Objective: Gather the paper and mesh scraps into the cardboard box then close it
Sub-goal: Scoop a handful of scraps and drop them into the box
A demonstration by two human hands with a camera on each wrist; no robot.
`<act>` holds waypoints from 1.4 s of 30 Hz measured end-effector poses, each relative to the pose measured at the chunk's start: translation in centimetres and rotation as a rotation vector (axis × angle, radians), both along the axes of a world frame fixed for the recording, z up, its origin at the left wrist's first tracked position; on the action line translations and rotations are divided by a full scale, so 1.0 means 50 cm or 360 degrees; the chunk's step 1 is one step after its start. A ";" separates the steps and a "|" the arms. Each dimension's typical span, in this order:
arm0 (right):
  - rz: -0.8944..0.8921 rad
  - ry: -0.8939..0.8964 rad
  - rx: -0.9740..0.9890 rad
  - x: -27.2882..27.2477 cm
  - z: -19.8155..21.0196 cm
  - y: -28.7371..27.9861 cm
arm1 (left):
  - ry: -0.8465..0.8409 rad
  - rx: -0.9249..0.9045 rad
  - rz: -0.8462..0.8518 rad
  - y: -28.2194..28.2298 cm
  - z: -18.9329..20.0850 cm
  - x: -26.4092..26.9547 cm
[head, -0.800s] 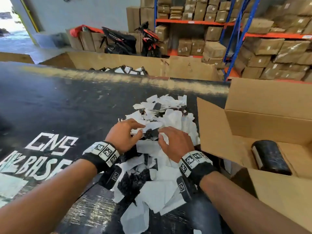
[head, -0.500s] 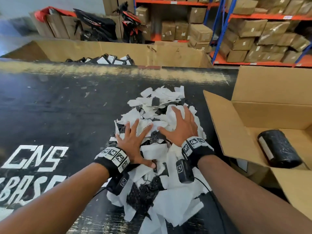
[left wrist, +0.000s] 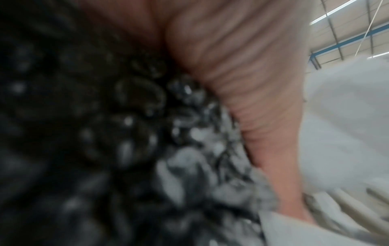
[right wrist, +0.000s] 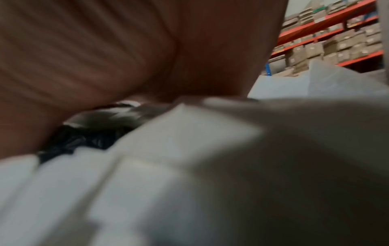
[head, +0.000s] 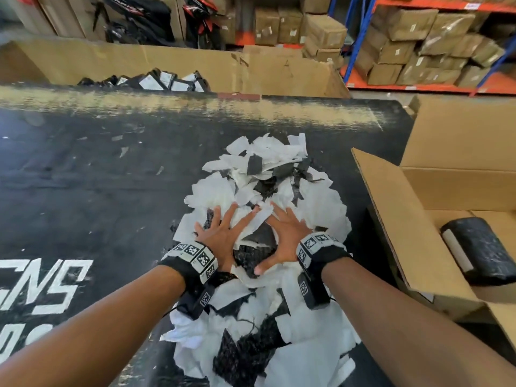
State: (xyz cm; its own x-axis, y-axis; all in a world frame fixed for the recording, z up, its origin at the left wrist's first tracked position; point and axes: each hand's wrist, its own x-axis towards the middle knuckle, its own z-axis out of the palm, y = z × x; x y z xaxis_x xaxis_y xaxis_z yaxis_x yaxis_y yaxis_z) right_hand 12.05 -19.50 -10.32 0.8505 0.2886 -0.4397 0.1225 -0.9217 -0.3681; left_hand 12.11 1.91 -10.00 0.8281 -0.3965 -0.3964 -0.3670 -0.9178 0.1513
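Plainly, the pile of paper and mesh scraps (head: 268, 247) is spread along the right half of the black tabletop (head: 97, 169), running from near the middle toward the near edge, and just beside the open cardboard box (head: 391, 219) that stands at the tabletop's right edge with its flaps up. Both hands are laid flat on the middle of the pile with fingers straight and splayed: the left hand (head: 220, 238) and the right hand (head: 282, 238) are set close together, thumbs angled toward each other around a dark patch of mesh (head: 251, 255), and nothing is gripped by either. In the wrist views only blurred palm, white paper and black netting are shown. The scraps are judged to be very light, limp and loose: the white paper pieces are thin and would slide over one another and flutter, while the black mesh looks soft, frayed and inclined to snag and drag its neighbours. A pinch on a single piece would carry little; a better hold is judged to be had by sweeping both hands in from the pile's outer edges, scooping beneath and pressing the bundle between the palms, with mesh on the outside to bind the paper. Several loads would probably be needed. A black roll (head: 483, 250) is already lying inside the box, against its near wall.
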 end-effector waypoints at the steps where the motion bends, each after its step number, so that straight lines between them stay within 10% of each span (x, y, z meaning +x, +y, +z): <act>1: 0.0024 -0.0028 -0.0012 -0.001 -0.003 -0.003 | -0.0039 0.0000 -0.0006 0.000 -0.010 -0.001; 14: -0.0085 -0.0616 0.0204 -0.034 0.136 0.039 | -0.0079 -0.0046 -0.0063 0.018 -0.033 -0.013; 22: 0.0084 -0.0030 -0.0182 -0.003 0.047 0.050 | 0.0006 -0.0088 0.0008 0.051 0.030 -0.018; 29: -0.0181 -0.0575 0.0152 -0.018 0.146 0.009 | -0.0140 -0.0130 0.0021 0.084 0.124 0.010; 36: -0.0221 0.0082 -0.0060 0.039 0.041 0.031 | 0.0282 -0.0025 -0.0020 0.030 0.027 0.072; 42: -0.0134 -0.0051 -0.0195 0.016 -0.024 0.050 | 0.0073 0.0081 -0.0043 0.014 -0.039 0.047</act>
